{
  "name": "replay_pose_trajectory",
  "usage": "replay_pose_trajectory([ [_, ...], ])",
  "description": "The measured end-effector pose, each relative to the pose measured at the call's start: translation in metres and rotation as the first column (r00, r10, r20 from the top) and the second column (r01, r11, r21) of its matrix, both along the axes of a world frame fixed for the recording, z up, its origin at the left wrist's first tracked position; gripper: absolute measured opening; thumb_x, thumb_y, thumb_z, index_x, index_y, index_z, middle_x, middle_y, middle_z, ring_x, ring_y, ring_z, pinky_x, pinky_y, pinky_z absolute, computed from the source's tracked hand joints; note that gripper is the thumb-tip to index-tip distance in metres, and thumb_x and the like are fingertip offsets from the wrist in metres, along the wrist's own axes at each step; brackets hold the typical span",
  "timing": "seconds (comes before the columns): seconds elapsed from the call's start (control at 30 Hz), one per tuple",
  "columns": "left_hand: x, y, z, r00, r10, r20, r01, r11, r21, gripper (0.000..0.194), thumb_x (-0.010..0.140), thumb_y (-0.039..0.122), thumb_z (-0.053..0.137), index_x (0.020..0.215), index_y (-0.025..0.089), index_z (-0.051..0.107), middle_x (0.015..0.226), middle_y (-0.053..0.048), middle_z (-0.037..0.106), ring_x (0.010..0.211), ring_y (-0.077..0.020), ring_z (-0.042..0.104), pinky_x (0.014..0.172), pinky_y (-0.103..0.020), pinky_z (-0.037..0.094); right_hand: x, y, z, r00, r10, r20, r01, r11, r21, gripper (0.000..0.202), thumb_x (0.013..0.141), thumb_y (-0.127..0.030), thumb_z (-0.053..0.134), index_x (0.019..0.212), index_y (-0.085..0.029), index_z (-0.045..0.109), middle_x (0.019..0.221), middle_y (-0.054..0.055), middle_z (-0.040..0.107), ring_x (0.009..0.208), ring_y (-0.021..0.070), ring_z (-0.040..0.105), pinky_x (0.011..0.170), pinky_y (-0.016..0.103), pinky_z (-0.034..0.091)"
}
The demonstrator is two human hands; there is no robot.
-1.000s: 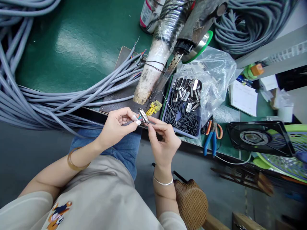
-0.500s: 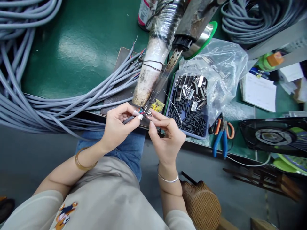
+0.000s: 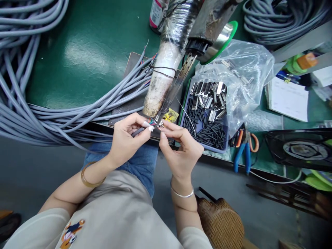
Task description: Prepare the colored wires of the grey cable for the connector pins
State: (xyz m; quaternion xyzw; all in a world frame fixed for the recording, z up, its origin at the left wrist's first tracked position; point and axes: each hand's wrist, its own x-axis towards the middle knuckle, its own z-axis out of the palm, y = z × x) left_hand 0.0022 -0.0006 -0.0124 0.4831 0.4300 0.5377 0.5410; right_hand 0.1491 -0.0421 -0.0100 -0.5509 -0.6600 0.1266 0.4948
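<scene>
The connector sits at the fingertips, right under the tip of the iron, its position suggesting it is kept there so the heat can reach its pins. The left hand is closed in a pinch on the cable, close to its coloured wires, probably to keep them steady and fanned toward the pins. The right hand is also pinched shut, on what looks like one thin wire; gripping so near its end would give fine control. Whether those fingers also brace the connector is too small to tell.

Just left of the iron's tip opens the wrapped hose, perhaps placed to draw off fumes. Farther left, grey cables lie with their stripped ends on the board, pointing toward the iron, seemingly for easy reach. Right of the iron, the tray holds loose connectors and black tubes, handy to the right hand, with pliers beyond it.
</scene>
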Motion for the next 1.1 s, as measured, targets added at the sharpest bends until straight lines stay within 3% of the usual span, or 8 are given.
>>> replay_pose_trajectory([
  [0.2,0.0013,-0.0020,-0.0026,0.999,0.000,-0.043,-0.002,0.999,-0.042,0.012,0.072,0.019,0.075,0.072,0.017,0.063,0.072,0.000,0.068,0.067,-0.0110,0.064,0.063,-0.020,0.053,0.0010,0.0010,-0.0003,0.999,-0.001,0.039,0.001,1.000,-0.005,0.013,0.088,-0.010,0.068,0.091,-0.023,0.066,0.106,0.003,0.081,0.097,0.0182,0.079,0.079,0.028,0.066],
  [0.37,0.0023,-0.0008,0.0011,0.998,0.033,-0.054,-0.033,0.999,0.002,0.013,0.072,0.019,0.075,0.071,0.017,0.062,0.070,0.001,0.067,0.061,-0.0092,0.059,0.057,-0.019,0.048,-0.0008,0.0054,0.0040,0.994,-0.025,0.103,0.019,0.998,0.054,0.013,0.088,-0.010,0.069,0.092,-0.023,0.067,0.106,0.002,0.081,0.095,0.0174,0.079,0.079,0.027,0.065],
  [0.63,0.0012,0.0000,0.0002,1.000,0.019,-0.004,-0.019,1.000,0.017,0.011,0.072,0.015,0.075,0.073,0.017,0.064,0.075,0.000,0.070,0.066,-0.0098,0.064,0.062,-0.019,0.052,-0.0029,0.0079,0.0087,0.979,-0.037,0.200,0.014,0.994,0.112,0.015,0.088,-0.008,0.070,0.092,-0.022,0.067,0.103,0.001,0.081,0.096,0.0137,0.078,0.083,0.023,0.062],
  [0.83,-0.0023,-0.0004,-0.0025,0.999,-0.029,-0.017,0.028,0.997,-0.073,0.012,0.072,0.018,0.075,0.072,0.016,0.064,0.073,0.000,0.068,0.069,-0.0113,0.066,0.067,-0.021,0.056,-0.0002,0.0034,0.0046,0.984,-0.013,0.178,0.005,0.999,0.042,0.013,0.089,-0.013,0.070,0.088,-0.023,0.062,0.102,0.001,0.080,0.090,0.0150,0.079,0.076,0.023,0.064],
  [1.1,-0.0012,-0.0028,-0.0028,0.998,-0.030,-0.059,0.027,0.998,-0.053,0.011,0.075,0.017,0.073,0.073,0.017,0.062,0.073,0.000,0.068,0.065,-0.0100,0.063,0.061,-0.019,0.052,-0.0005,0.0036,0.0024,0.975,-0.021,0.222,0.004,0.997,0.074,0.014,0.089,-0.010,0.071,0.087,-0.022,0.063,0.098,0.001,0.080,0.093,0.0143,0.079,0.080,0.021,0.062],
])
